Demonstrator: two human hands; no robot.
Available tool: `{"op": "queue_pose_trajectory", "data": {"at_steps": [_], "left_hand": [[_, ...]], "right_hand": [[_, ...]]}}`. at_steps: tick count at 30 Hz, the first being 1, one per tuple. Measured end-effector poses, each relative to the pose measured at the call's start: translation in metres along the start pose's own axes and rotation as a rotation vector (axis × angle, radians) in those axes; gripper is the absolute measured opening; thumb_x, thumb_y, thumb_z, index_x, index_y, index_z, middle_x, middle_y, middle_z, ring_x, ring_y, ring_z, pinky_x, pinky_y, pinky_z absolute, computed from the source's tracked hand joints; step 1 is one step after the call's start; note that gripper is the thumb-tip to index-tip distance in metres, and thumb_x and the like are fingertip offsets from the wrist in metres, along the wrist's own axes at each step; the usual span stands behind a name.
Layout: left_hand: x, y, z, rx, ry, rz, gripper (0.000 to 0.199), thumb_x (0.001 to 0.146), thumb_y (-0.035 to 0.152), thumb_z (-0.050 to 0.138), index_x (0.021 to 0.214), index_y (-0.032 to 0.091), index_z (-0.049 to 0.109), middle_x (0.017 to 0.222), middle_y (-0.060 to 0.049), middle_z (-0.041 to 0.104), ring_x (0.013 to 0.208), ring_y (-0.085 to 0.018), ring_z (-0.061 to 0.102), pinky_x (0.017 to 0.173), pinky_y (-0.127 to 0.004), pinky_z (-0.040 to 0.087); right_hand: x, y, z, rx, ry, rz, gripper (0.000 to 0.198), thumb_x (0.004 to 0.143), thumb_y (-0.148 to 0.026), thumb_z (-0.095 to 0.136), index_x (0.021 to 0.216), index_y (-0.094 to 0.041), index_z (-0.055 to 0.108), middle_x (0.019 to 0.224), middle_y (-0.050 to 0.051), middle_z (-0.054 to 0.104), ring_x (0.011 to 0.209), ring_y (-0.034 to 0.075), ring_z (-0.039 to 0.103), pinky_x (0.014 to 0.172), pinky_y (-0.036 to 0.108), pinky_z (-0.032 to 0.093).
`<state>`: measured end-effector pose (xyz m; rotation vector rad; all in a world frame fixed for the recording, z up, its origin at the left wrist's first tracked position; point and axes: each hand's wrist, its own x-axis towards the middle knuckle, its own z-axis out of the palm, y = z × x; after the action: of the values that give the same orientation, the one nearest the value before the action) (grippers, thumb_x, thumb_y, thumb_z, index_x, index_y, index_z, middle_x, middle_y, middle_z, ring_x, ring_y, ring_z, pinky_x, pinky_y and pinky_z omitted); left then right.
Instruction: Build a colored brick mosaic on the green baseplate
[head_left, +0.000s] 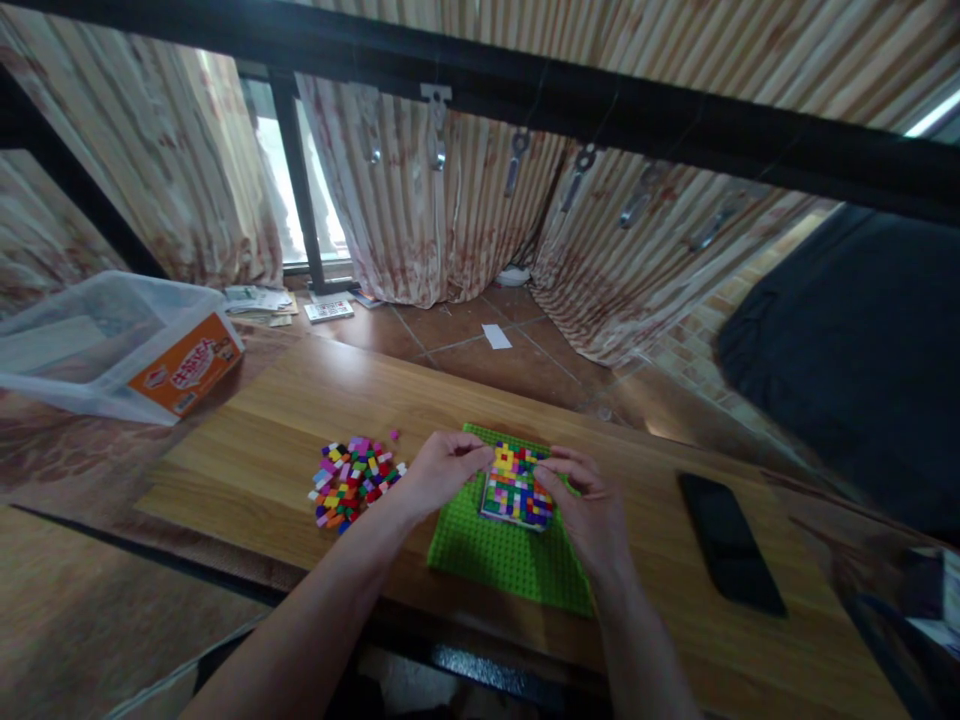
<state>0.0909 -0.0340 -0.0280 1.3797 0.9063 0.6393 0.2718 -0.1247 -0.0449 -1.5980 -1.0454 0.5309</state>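
Head view shows a squarish, multicoloured brick panel (516,492).

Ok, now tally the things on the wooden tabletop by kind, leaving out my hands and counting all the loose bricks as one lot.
Green baseplate: 1
Multicoloured brick panel: 1
Lot of loose bricks: 1
Black phone: 1
Total: 4

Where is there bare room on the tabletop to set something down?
Bare brown wooden tabletop lies left of the multicoloured plastic brick pile and between the right hand and black rectangular phone. Crowded: the far part of the green studded baseplate, where the left hand and right flank the multicoloured brick mosaic.
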Motion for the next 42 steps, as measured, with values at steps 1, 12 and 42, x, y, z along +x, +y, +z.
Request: {"op": "queue_pose_trajectory", "data": {"at_steps": [1,12,42], "left_hand": [[0.0,0.0,0.0,0.011,0.0,0.002,0.025,0.076,0.036,0.062,0.068,0.013,0.067,0.061,0.001,0.059,0.058,-0.011,0.047,0.058,-0.024,0.036],[0.003,-0.005,-0.004,0.074,-0.013,0.036,0.027,0.079,0.036,0.06,0.071,0.012,0.068,0.061,0.001,0.058,0.057,-0.011,0.045,0.056,-0.024,0.034],[0.009,-0.001,-0.043,0.186,0.142,0.115,0.026,0.076,0.038,0.058,0.064,0.015,0.061,0.056,0.004,0.049,0.055,-0.01,0.042,0.055,-0.022,0.033]], "right_hand": [[-0.001,0.0,0.001,-0.006,-0.006,0.001,0.016,0.072,-0.042,0.076,0.076,-0.027,0.078,0.112,0.006,0.067,0.108,0.026,0.061,0.1,0.045,0.042],[-0.002,0.004,0.012,0.03,0.012,0.027,0.016,0.069,-0.041,0.078,0.074,-0.025,0.077,0.11,0.006,0.068,0.108,0.026,0.06,0.1,0.045,0.043],[0.0,0.002,0.014,0.439,0.06,0.279,0.038,0.066,-0.047,0.08,0.096,-0.024,0.073,0.094,0.001,0.074,0.086,0.018,0.067,0.078,0.031,0.053]]}}
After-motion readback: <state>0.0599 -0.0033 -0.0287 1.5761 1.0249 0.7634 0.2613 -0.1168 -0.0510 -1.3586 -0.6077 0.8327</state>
